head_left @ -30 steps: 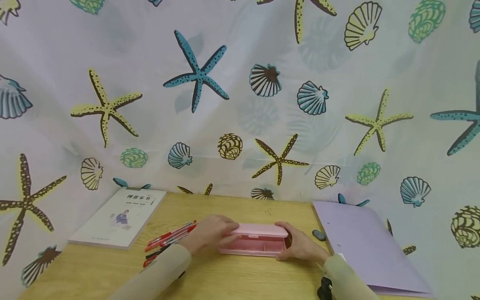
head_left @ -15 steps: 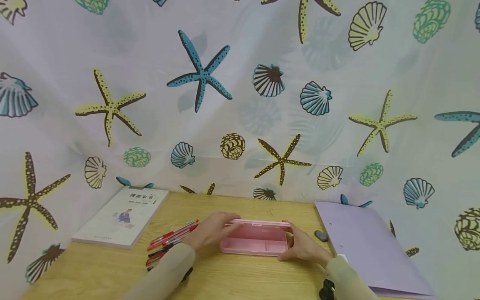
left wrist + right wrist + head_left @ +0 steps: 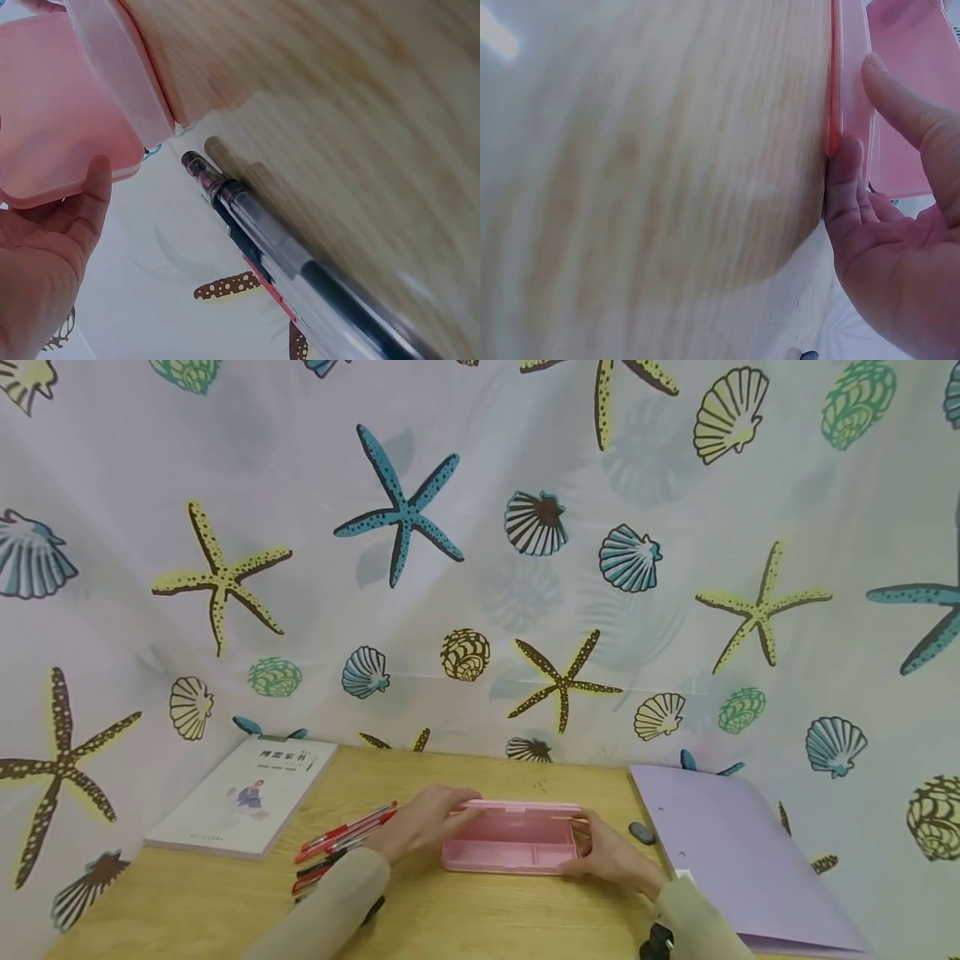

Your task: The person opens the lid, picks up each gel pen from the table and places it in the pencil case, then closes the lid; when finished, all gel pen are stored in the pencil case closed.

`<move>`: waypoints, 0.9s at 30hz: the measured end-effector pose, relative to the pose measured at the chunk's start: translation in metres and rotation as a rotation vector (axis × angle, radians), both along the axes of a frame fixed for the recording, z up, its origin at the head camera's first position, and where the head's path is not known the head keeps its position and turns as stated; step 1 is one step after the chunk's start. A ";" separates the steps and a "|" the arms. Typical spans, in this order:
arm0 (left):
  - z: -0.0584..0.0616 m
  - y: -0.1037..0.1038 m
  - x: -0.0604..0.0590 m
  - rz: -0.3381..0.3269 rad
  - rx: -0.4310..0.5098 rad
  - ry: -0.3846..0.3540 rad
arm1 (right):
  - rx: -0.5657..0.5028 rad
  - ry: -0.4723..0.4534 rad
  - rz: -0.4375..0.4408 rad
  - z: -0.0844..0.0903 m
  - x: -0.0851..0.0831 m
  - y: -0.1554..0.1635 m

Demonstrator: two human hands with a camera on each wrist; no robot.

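We are sitting at a wooden surface [image 3: 480, 927] with a pink pencil case [image 3: 510, 843] in front of us, its lid raised and the tray showing bare inside. Our left hand [image 3: 420, 823] is resting at the case's left end, the thumb pressing against the lid's edge; from the left wrist view the thumb [image 3: 94, 195] is lying straight along the pink plastic, so the hand is more bracing than clamping. Our right hand [image 3: 611, 853] is holding the right end — in the right wrist view one fingertip [image 3: 845, 161] is pressing the tray's wall while the thumb is lying over the rim, a light pinch rather than a firm grasp.

A bundle of red and black pens [image 3: 341, 847] is lying just beside the left forearm, a book [image 3: 243, 797] is sitting further left, and a purple folder [image 3: 731, 852] with a small dark eraser [image 3: 640, 832] beside it is lying to the right.

What could go wrong, in our judgement: the lid is only being propped, so if the left thumb slips it may drop shut on the right fingers. The case is light — pushing unevenly from one end could skid it across the smooth wood. And the left sleeve [image 3: 330, 902] is sitting so near the pens that a careless move could roll them off.
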State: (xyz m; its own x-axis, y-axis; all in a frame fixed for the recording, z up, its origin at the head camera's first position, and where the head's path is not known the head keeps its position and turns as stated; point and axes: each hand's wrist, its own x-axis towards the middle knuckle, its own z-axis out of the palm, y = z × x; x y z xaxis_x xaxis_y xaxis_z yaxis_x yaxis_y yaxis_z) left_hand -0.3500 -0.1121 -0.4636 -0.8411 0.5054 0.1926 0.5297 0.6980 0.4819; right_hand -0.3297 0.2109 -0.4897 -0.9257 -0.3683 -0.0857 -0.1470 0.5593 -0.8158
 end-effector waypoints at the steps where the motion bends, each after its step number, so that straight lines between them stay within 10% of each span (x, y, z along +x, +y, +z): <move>1: 0.000 0.000 0.000 0.003 0.003 -0.001 | -0.003 -0.003 -0.009 0.000 0.001 0.000; 17: 0.004 -0.001 -0.007 0.059 0.087 -0.057 | -0.087 -0.094 0.108 0.000 -0.002 0.008; 27: -0.001 0.006 -0.012 0.181 0.323 -0.118 | -0.128 -0.073 0.084 -0.003 -0.001 0.008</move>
State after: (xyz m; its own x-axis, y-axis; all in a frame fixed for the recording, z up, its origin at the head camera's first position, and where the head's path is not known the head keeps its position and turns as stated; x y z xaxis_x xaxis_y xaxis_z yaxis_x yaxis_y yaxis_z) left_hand -0.3616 -0.1059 -0.4644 -0.9370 0.2759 0.2143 0.3398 0.5775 0.7423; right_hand -0.3305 0.2188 -0.4923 -0.8841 -0.4567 -0.0990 -0.1270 0.4386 -0.8896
